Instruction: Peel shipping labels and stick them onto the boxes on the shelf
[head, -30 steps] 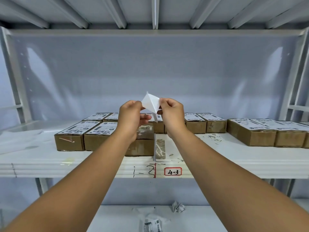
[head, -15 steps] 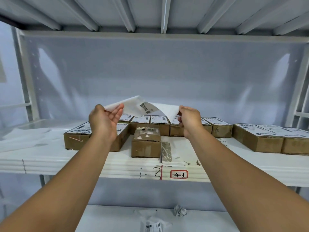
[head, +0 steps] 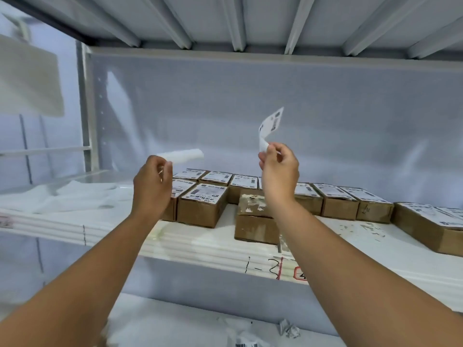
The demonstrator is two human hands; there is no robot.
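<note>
Noted right hand raised in front of the shelf's back wall, thumb and fingertips closed in a pinch on the lower end of the label. Recorded label as standing up above that hand, curled, with print facing the camera on its upper part, touching only the pinching fingers.

Noted left hand at similar height, well apart from the right, fingers curled round the left end of a white backing sheet. Recorded backing sheet as motion-blurred, sticking out to the right above the knuckles; cannot tell exactly how the fingers lie on it.

Located bare box at the front of the shelf, just below the right wrist in the view: brown cardboard, top showing patches of torn white paper. Logged labelled boxes in rows behind and to the left of bare box, each with a printed label flat on top; more of the same along the right, out to the frame edge. Found both hands and the held label above the boxes, touching none.

Read handwritten mark "1-2" on the shelf's front edge, red line just right of it. Spotted crumpled paper on lower shelf, and a barcode scrap at the bottom edge of the frame
</note>
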